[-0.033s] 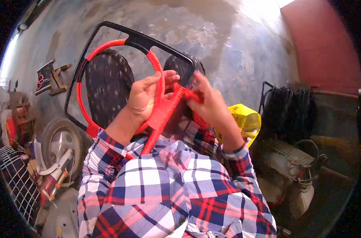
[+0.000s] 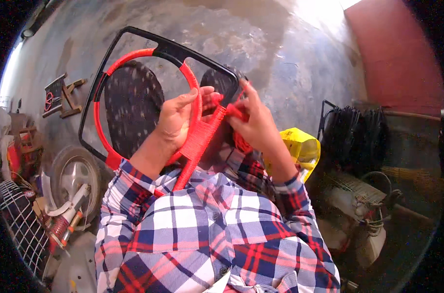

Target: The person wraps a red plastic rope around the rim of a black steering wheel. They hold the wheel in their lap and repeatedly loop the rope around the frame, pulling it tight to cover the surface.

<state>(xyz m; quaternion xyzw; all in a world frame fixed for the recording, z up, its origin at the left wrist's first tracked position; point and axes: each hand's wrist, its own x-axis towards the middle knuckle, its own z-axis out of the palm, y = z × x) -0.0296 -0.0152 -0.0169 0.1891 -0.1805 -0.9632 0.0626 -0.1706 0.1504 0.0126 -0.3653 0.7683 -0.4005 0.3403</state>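
Observation:
A black frame (image 2: 149, 41) with a round ring (image 2: 99, 128) wrapped in red cord is held up in front of my chest. A straight spoke (image 2: 201, 140), also wound in red cord, runs from the ring's right side down toward my checked shirt. My left hand (image 2: 175, 119) grips the ring where the spoke meets it, thumb over the rim. My right hand (image 2: 255, 122) pinches a strand of red cord (image 2: 232, 110) at the top of the spoke. More red cord (image 2: 241, 142) hangs bunched under that hand.
The floor is grey concrete. A yellow bag (image 2: 300, 146) lies by my right forearm, with black cable bundles (image 2: 353, 127) and a small machine (image 2: 358, 210) further right. At left are a wheel (image 2: 73, 176), a wire grille (image 2: 17, 219) and a wooden stool (image 2: 61, 95).

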